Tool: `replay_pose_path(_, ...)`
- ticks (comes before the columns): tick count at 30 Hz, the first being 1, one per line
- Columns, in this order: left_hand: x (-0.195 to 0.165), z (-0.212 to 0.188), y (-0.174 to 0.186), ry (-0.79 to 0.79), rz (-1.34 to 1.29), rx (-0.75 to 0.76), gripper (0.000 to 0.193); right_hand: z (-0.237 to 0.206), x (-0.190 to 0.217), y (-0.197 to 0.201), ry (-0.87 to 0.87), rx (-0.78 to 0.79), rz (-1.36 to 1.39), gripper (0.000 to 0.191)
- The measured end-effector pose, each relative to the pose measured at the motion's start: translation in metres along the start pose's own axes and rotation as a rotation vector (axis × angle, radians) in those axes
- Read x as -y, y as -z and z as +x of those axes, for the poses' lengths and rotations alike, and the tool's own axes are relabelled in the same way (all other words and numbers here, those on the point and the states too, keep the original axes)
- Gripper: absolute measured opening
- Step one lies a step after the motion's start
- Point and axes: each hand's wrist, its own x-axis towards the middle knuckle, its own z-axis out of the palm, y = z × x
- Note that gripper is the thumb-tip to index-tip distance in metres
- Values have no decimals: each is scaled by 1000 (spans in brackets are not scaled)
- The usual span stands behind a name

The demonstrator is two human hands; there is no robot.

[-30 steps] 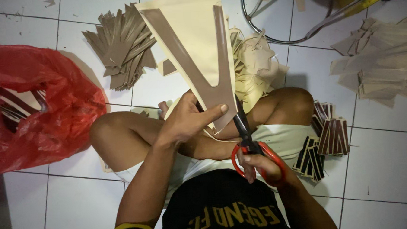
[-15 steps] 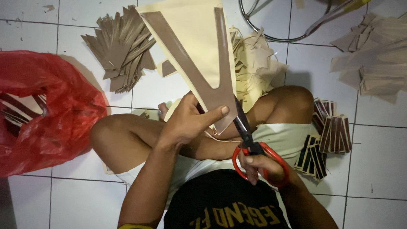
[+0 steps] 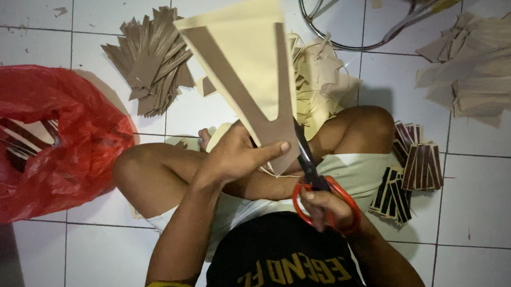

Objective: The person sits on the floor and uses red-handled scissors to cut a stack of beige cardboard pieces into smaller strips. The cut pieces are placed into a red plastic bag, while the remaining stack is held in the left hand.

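At frame centre, your left hand [image 3: 236, 156] grips the cream V-shaped paper piece [image 3: 252, 74] while your right hand [image 3: 329, 206] grasps red-handled scissors [image 3: 316, 181] mid-cut; judged next requirement: advance the blades along the brown edge.

At nine o'clock the red plastic bag [image 3: 45, 137] runs off the left edge, its brown contents only half seen through the opening. The scissors' [image 3: 312, 169] blade tips hide behind the cream sheet [image 3: 251, 62], and the right hand's [image 3: 329, 206] fingers are buried in the handles. At one o'clock the metal stand [image 3: 377, 20] is cut by the top edge.
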Motion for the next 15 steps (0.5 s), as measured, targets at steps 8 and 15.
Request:
replay_pose_path(8, -9, 12, -1, 159, 19, -234, 41, 1, -21, 1, -68, -132, -133, 32)
replay_pose_path(15, -6, 8, -7, 31, 113, -180, 42, 16, -33, 26, -101, -39, -14, 35)
